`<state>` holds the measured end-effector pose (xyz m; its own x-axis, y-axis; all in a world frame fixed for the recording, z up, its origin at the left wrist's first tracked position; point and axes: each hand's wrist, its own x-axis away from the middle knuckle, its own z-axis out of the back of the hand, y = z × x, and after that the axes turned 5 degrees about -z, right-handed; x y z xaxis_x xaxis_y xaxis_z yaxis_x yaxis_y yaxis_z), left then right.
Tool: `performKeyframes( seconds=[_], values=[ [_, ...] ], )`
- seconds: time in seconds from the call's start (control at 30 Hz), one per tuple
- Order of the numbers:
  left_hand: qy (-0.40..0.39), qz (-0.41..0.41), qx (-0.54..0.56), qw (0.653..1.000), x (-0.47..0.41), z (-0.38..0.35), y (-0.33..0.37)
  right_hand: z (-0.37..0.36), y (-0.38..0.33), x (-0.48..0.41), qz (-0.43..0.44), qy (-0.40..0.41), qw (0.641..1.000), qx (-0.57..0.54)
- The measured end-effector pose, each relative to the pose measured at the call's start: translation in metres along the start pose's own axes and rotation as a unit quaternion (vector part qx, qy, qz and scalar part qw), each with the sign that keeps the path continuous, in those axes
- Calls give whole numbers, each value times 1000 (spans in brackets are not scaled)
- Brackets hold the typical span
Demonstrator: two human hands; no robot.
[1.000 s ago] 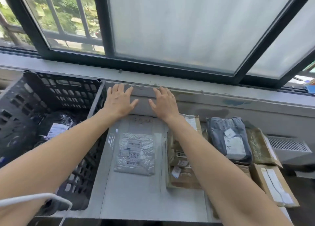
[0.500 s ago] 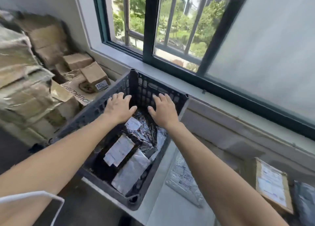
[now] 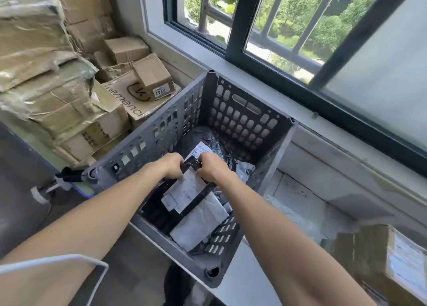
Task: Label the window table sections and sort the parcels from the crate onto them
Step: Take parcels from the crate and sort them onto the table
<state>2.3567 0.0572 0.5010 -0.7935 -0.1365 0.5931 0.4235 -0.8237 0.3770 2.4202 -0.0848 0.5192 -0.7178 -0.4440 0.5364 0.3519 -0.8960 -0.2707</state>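
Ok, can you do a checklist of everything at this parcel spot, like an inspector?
Surface: white window table, with handwriting too blurred to read.
Job's things: grey crate at the table's left end, holding a black parcel, a white parcel under it and more behind; cardboard parcel on the table.
Clutter: stacked cardboard boxes left of the crate.
Grips: left hand and right hand both grip the black parcel's top edge.
Cables: thin white cord over the left forearm.
Surroundings: barred window, trees outside.

Small cardboard box had a sticker that read "6761". The flat carton under it showed "emenc", partly cut off. Labels on the parcels in the crate were too blurry to read.
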Motion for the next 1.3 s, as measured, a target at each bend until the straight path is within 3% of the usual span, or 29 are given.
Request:
performKeyframes(
  seconds=[0.17,0.3,0.5,0.63,0.8,1.0,1.1,1.3],
  values=[
    [59,-32,89,994,4,23,6,34,11,-5,1,51,988,-144],
    [45,-56,218,973,15,41,15,85,25,2,6,161,961,-226],
    [77,-95,421,898,27,60,48,144,47,26,-14,323,879,-350],
    [83,-119,501,853,32,69,79,152,54,37,-65,259,847,-460],
    [57,-155,543,823,39,66,112,151,73,59,-57,240,791,-561],
    [71,-167,546,817,44,61,154,158,104,91,-32,251,803,-539],
    [141,-154,558,803,44,60,186,163,129,107,-32,266,792,-549],
    [166,-186,493,834,40,36,254,161,197,142,-103,331,753,-559]
  ],
)
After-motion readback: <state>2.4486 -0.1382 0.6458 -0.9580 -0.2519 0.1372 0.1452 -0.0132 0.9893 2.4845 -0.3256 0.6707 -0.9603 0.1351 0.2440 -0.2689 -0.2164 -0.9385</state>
